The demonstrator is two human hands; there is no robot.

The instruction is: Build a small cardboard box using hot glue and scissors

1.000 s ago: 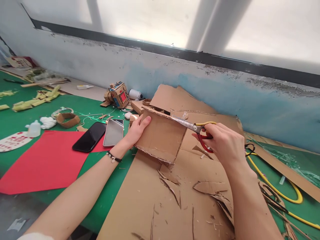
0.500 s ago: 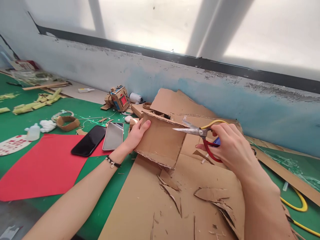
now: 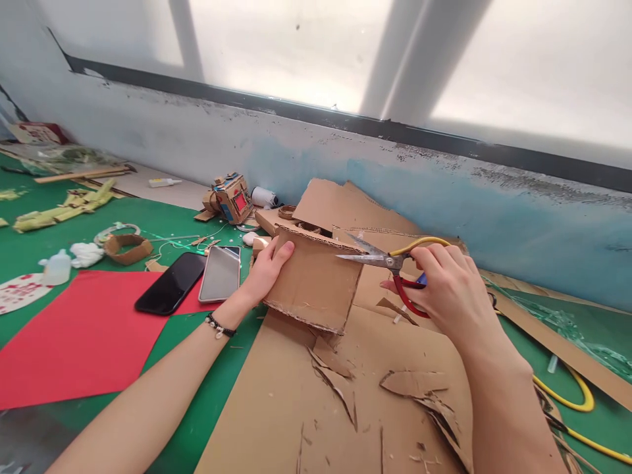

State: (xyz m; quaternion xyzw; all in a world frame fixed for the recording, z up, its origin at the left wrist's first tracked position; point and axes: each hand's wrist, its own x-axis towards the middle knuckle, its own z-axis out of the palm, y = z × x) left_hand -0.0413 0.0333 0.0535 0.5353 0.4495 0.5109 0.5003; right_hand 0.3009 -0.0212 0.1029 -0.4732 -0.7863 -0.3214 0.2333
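My left hand [image 3: 269, 270] grips the left side of a squarish piece of cardboard [image 3: 313, 283], thumb on its front face. The piece is tilted up above a large cardboard sheet [image 3: 257, 401]. In my right hand [image 3: 444, 283] are scissors [image 3: 390, 261] with one yellow and one red handle. Their blades are spread and point left at the upper right edge of the piece, the lower blade in front of its face. Whether the blades touch the cardboard I cannot tell. Torn cardboard scraps [image 3: 415, 383] lie on the sheet below.
Two phones, one black [image 3: 172, 284] and one grey-screened [image 3: 220, 274], lie by red paper [image 3: 83, 336] on the green table. Behind them stands a small cardboard model [image 3: 232, 197]. A cardboard ring [image 3: 128, 248] and small bottle [image 3: 56, 267] sit left; yellow-handled tools [image 3: 587, 398] lie right.
The scissor blades have spread a little wider at the piece's upper right edge. My view has shifted slightly; my left hand keeps its grip on the cardboard.
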